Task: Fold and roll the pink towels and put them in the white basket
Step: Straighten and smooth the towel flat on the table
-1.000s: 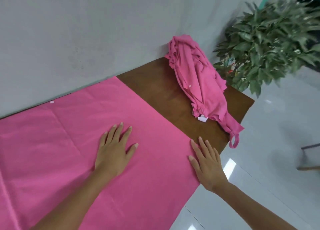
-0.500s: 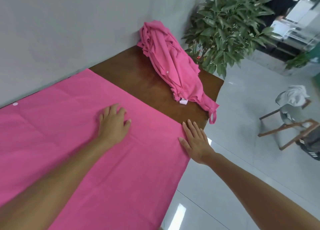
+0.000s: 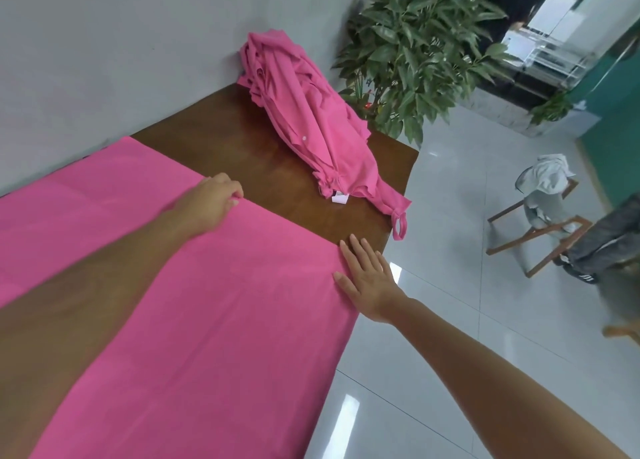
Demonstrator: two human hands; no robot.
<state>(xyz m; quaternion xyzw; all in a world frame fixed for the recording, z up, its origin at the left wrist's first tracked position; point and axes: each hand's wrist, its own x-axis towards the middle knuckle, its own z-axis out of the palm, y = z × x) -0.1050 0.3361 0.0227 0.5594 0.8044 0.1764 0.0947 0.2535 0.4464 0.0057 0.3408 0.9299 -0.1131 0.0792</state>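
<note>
Head view, only view logged.

The spread towel (image 3: 242, 303) is lying open and flat on the brown table (image 3: 242, 154). It is a plain bright pink sheet showing faint crease lines and almost no wrinkles. It is covering the left and near part of the tabletop and running out of frame at the left and at the bottom.

The left hand (image 3: 211, 200) is sitting at the towel's far-right edge, about midway along it. Its fingers are curling down over the hem and gripping it, and the forearm is lying across the cloth. The right hand (image 3: 370, 278) is pressing flat on the towel's near corner, fingers straight and close together, fingertips reaching the bare wood, holding nothing.

Edges: the gripped edge is running diagonally across the wood from the wall (image 3: 104, 60) to the table's front edge. The towel's near side is following that front edge; I cannot tell whether it is overhanging.

The heap of pink towels (image 3: 304, 129) is sitting crumpled at the far corner, leaning against the wall. A white label (image 3: 339, 199) is showing at its near end and a loop (image 3: 398, 228) is hanging past the table edge. A band of bare wood is separating the heap from the spread towel, so the two are not touching.

Open room: the wall is closing off the far side. A potted plant (image 3: 415, 43) is standing just behind the table's far end. Pale floor tiles (image 3: 485, 320) are stretching beyond the front edge. A wooden chair (image 3: 540, 230) with a light cloth on it is standing well apart on the floor.
</note>
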